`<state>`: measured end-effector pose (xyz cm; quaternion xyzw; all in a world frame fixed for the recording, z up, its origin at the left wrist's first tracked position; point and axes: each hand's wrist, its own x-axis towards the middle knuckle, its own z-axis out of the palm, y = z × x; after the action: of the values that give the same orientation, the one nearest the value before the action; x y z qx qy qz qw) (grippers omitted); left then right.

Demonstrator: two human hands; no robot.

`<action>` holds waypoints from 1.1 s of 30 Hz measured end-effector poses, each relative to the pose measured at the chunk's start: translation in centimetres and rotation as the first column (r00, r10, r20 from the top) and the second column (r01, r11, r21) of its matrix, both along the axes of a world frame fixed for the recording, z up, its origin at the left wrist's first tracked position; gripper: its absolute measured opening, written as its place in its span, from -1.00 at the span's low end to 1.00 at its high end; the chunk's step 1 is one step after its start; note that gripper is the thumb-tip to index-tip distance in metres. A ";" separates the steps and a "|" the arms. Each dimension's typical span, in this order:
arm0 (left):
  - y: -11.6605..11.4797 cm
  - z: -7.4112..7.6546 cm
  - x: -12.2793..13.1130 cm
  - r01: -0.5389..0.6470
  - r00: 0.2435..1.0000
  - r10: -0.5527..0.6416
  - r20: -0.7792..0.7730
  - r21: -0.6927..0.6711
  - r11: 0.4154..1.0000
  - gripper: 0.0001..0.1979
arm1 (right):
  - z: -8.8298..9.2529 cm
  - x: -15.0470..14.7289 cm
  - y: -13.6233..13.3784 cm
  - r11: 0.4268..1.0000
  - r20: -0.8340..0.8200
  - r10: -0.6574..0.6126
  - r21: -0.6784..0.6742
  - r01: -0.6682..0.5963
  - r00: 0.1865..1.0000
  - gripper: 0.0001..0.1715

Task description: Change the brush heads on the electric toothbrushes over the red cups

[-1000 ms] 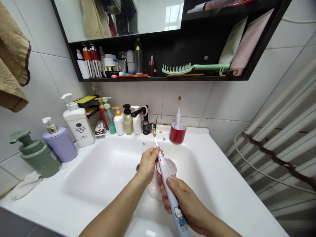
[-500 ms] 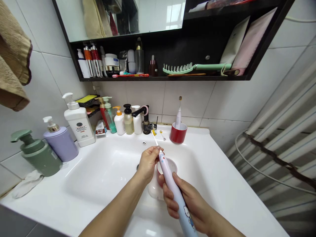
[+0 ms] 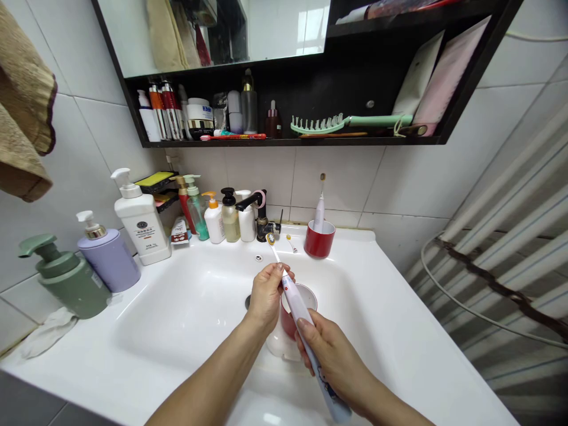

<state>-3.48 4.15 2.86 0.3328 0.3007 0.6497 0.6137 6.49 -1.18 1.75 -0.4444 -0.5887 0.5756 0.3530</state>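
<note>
My right hand [image 3: 331,358] is wrapped round the body of a white and pale blue electric toothbrush [image 3: 295,302], held slanting over the white sink [image 3: 177,307]. My left hand [image 3: 265,293] pinches the toothbrush at its neck, just below the thin stem that ends in a yellowish brush head [image 3: 270,239]. Under both hands stands a white cup [image 3: 288,331] with a red inside, partly hidden by them.
A red cup [image 3: 319,239] with another electric toothbrush stands at the back of the sink, beside a black faucet [image 3: 257,207] and several pump bottles [image 3: 133,216]. A dark shelf [image 3: 284,141] above holds cosmetics and a green hairbrush. A towel [image 3: 22,106] hangs upper left.
The toothbrush has turned in my hands; its brush head has swung slightly left and my right hand has shifted its grip on the handle. The cartoon print on the body is now mostly covered.
</note>
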 end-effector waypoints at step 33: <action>-0.1 0.2 0.2 -0.039 0.997 0.044 0.056 -0.078 0.996 -0.85 | -0.4 0.1 0.1 0.999 0.036 -0.027 0.031 0.026 0.999 -0.71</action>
<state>-3.28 4.07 3.02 0.2838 0.3142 0.6597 0.6209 6.58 -1.09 1.40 -0.4572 -0.5978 0.5538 0.3563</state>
